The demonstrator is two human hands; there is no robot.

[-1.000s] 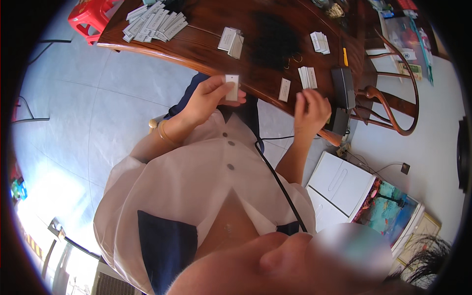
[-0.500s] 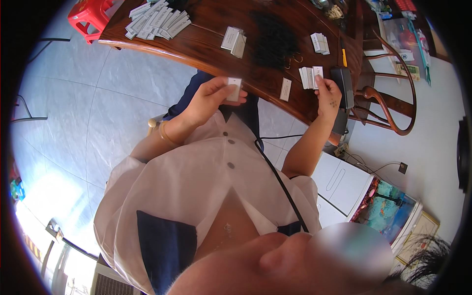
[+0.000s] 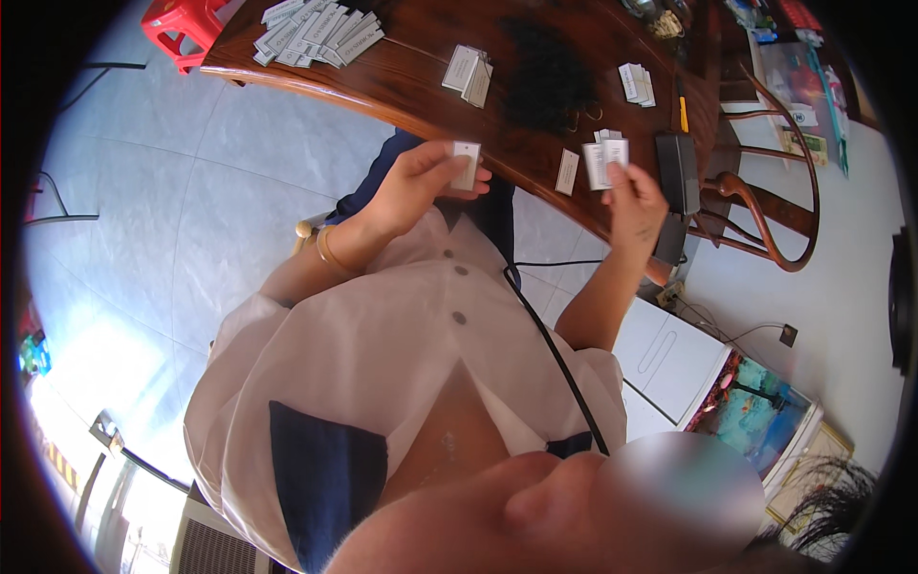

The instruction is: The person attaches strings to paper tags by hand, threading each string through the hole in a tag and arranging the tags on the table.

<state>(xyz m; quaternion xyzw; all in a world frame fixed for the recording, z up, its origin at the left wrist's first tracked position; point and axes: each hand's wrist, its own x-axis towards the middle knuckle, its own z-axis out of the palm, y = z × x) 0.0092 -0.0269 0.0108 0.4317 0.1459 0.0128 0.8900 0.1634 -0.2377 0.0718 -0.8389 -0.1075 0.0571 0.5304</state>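
My left hand [image 3: 413, 184] is raised just off the near edge of the table. Its thumb and fingers pinch a small white tag [image 3: 466, 165] with a tiny hole at the top. Over the table's right part, my right hand [image 3: 632, 203] pinches a white tag [image 3: 616, 152] at its lower end. Another printed tag overlaps it on the left, and I cannot tell whether the fingers hold that one too. The ends of more tags [image 3: 605, 135] show just behind. One single tag [image 3: 567, 172] lies flat between my hands, near the edge.
On the dark wooden table [image 3: 411, 53] are a large heap of tags [image 3: 316, 33], two smaller piles of tags, a tangle of black cords [image 3: 547, 77], a yellow pen-like item [image 3: 683, 113] and a black box [image 3: 676, 172]. A wooden chair [image 3: 808, 206] stands at right, a red stool [image 3: 182, 31] at far left.
My right hand has drawn a tag slightly left and nearer over the others, which now overlap differently. The left hand keeps its tag almost in place. The whole view has shifted a little.
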